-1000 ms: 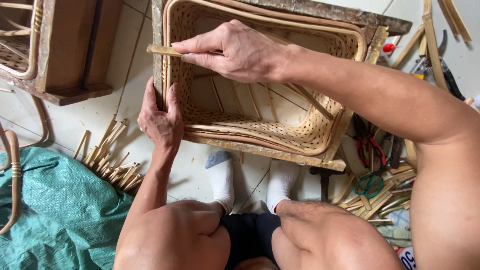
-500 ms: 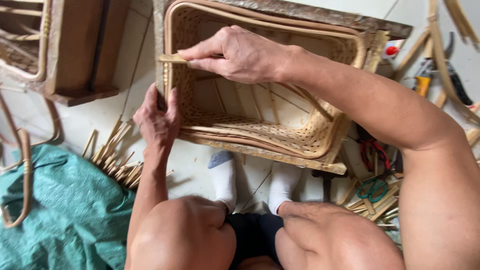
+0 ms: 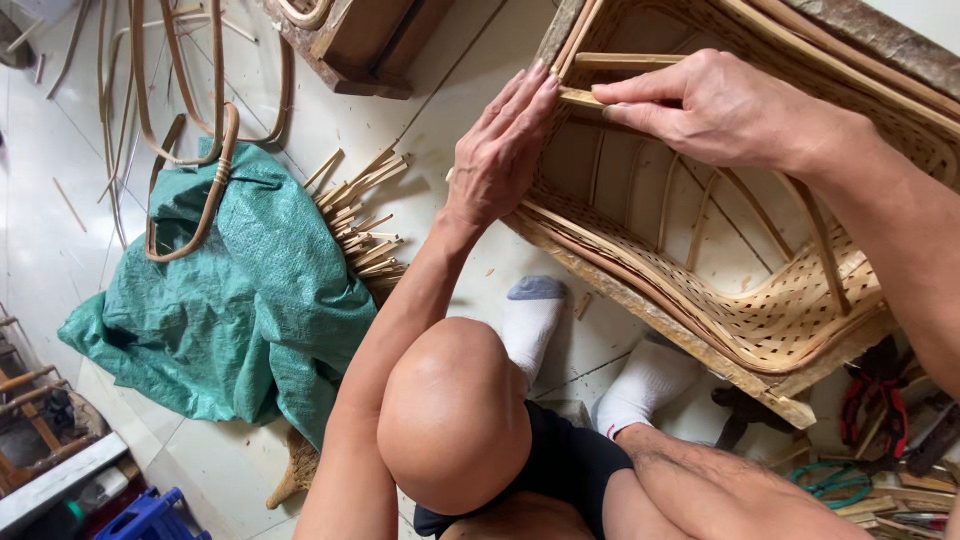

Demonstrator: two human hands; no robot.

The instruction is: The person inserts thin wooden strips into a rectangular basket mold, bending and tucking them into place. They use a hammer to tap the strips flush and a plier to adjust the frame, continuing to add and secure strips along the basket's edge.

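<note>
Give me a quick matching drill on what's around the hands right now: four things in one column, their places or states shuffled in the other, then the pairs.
Things:
1. left hand
2. right hand
3. green tarp
4. bundle of cane sticks

Places or states:
A. crumpled on the tiled floor, a bent rattan loop lying on it
B. lying on the floor between the tarp and the woven rattan basket
C. flat against the basket's outer rim
D. inside the basket, pinching a flat cane strip

Pairs: 1-C, 2-D, 3-A, 4-B
</note>
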